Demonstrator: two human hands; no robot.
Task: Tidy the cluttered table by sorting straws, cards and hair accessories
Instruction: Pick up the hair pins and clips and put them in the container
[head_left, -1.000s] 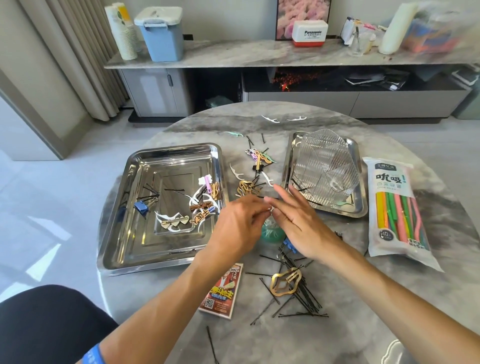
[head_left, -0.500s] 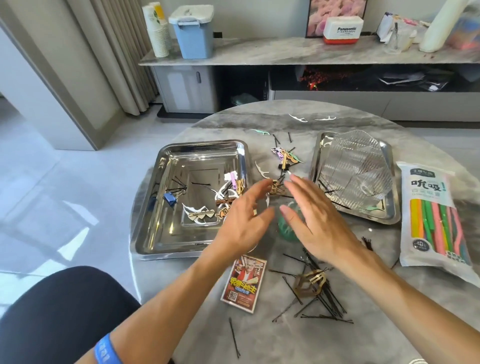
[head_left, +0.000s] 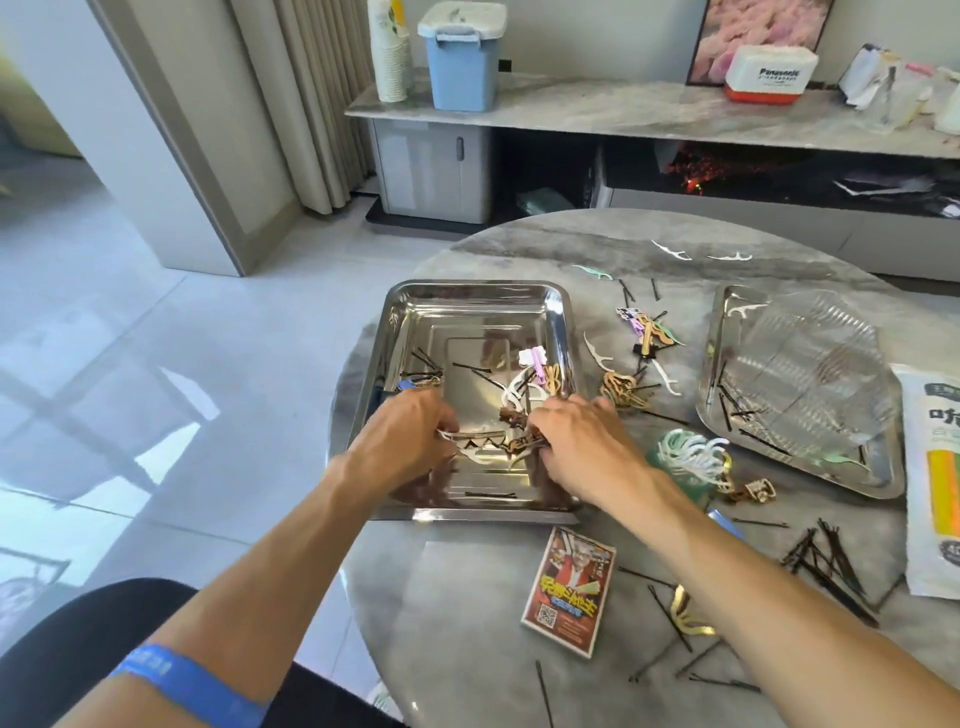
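Observation:
Both hands reach into the left steel tray (head_left: 470, 299). My left hand (head_left: 410, 441) has its fingers curled round white and brown hair clips (head_left: 480, 444) lying in the tray. My right hand (head_left: 576, 441) grips brown clips at the same pile from the right. More clips and black hairpins (head_left: 470, 368) lie further back in the tray. A card pack (head_left: 570, 590) lies on the table in front of the tray. The straw bag (head_left: 935, 467) sits at the right edge. A loose heap of black hairpins (head_left: 826, 564) lies near my right forearm.
A second steel tray (head_left: 722, 332) on the right holds a clear ribbed plastic dish (head_left: 810, 364) and a few pins. White floss-like picks (head_left: 691, 454), gold clips (head_left: 623, 389) and more pins are scattered between the trays. The round table's left edge runs close to the left tray.
Both hands moved left from the table's middle into the left tray and closed on the clips there. The view turned left as well.

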